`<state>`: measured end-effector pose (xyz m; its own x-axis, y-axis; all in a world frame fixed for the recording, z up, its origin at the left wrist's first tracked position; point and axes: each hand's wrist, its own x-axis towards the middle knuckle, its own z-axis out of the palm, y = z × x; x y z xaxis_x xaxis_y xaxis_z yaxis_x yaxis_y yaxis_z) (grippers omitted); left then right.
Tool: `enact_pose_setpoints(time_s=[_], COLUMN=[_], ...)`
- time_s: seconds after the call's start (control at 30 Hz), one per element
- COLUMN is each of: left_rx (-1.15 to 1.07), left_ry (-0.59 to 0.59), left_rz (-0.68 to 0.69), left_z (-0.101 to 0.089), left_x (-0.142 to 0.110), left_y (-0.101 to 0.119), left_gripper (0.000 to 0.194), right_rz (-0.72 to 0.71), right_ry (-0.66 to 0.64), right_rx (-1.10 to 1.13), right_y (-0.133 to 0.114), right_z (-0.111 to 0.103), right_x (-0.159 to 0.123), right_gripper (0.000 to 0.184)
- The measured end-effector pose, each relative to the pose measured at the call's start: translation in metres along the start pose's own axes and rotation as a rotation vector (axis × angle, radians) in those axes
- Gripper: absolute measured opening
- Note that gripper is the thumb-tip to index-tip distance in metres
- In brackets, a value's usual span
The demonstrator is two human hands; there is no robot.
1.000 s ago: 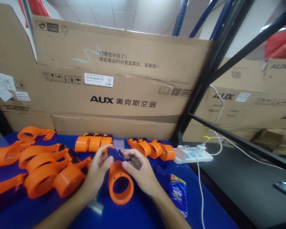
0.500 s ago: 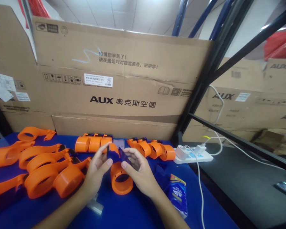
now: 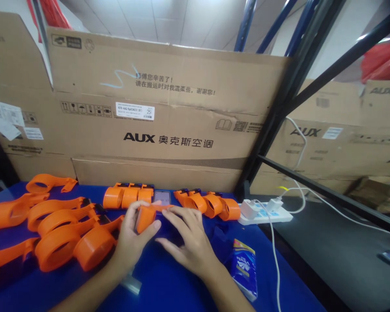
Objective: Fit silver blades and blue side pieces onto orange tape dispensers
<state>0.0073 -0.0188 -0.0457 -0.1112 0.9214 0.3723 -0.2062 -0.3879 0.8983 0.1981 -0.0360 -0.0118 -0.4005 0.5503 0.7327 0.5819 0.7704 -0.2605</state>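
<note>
The left hand (image 3: 133, 236) is wrapped around an orange plastic ring-shaped part (image 3: 146, 218), thumb on its near side and fingers curled behind it, holding it on its side just above the blue cloth-covered surface (image 3: 169, 286). The right hand (image 3: 186, 242) lies flat with fingers spread narrow, its fingertips pressing on the dark blue piece (image 3: 165, 225) joined to the ring's right side; whether it grips that piece cannot be told. Both hands meet at the middle of the surface.

Just behind them a dark smartphone (image 3: 162, 197) lies flat, flanked by a row of three orange ring assemblies (image 3: 126, 195) on its left and a row of four more (image 3: 208, 203) on its right. A heap of orange long-handled rings (image 3: 52, 229) fills the left side. Near the right wrist lies a blue tissue packet (image 3: 245, 268). Farther right sits a white power strip (image 3: 263, 212) with a white cable (image 3: 274, 260). Large brown cardboard boxes (image 3: 165, 112) stand behind.
</note>
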Motion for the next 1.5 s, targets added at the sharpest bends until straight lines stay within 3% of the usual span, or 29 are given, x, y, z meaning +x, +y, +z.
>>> enact_pose_setpoints(time_s=[0.2, 0.33, 0.43, 0.5, 0.67, 0.73, 0.8, 0.9, 1.0, 1.1, 1.2, 1.33, 1.5], left_rx=[0.096, 0.058, -0.057, -0.129, 0.035, 0.085, 0.114, 0.155, 0.232, 0.429, 0.551, 0.624, 0.827], left_ry=[0.081, 0.064, -0.023, -0.122, -0.388, -0.406, -0.335, -0.254, -0.242, -0.287, -0.344, -0.398, -0.425], left_rz=[0.019, 0.008, -0.007, 0.014, -0.009, -0.055, -0.074, -0.086, -0.12, -0.121, -0.136, -0.136, 0.043], left_z=[-0.003, -0.003, -0.005, -0.005, -0.002, 0.0, 0.0, -0.005, -0.014, -0.023, -0.027, -0.027, -0.018], left_x=[0.002, 0.004, 0.002, 0.0, -0.013, -0.015, -0.014, -0.004, 0.007, 0.011, 0.008, 0.001, -0.008], left_y=[-0.002, -0.001, -0.002, -0.002, -0.004, -0.005, -0.006, -0.001, 0.011, 0.025, 0.035, 0.038, 0.039], left_gripper=[0.047, 0.048, 0.054, 0.063, 0.094, 0.097, 0.09, 0.077, 0.065, 0.06, 0.058, 0.058, 0.051], right_rz=[-0.057, -0.057, -0.007, 0.1, 0.37, 0.402, 0.414, 0.435, 0.501, 0.631, 0.718, 0.794, 0.784], right_ry=[0.018, 0.035, 0.05, 0.092, 0.15, 0.13, 0.106, 0.039, -0.079, -0.233, -0.343, -0.441, -0.533], right_rx=[-0.033, -0.028, 0.021, 0.1, 0.385, 0.42, 0.403, 0.325, 0.088, -0.268, -0.5, -0.616, -0.614], right_y=[-0.001, -0.002, 0.0, 0.002, 0.003, 0.003, 0.004, 0.01, 0.019, 0.025, 0.029, 0.034, 0.036], right_z=[-0.001, 0.0, 0.001, 0.002, 0.007, 0.009, 0.007, -0.003, -0.018, -0.03, -0.033, -0.028, -0.019], right_x=[0.002, 0.001, -0.001, -0.003, -0.001, 0.002, 0.006, 0.009, 0.01, 0.008, 0.004, -0.002, -0.004], right_gripper=[0.059, 0.06, 0.066, 0.066, 0.047, 0.049, 0.048, 0.045, 0.033, 0.021, 0.024, 0.03, 0.028])
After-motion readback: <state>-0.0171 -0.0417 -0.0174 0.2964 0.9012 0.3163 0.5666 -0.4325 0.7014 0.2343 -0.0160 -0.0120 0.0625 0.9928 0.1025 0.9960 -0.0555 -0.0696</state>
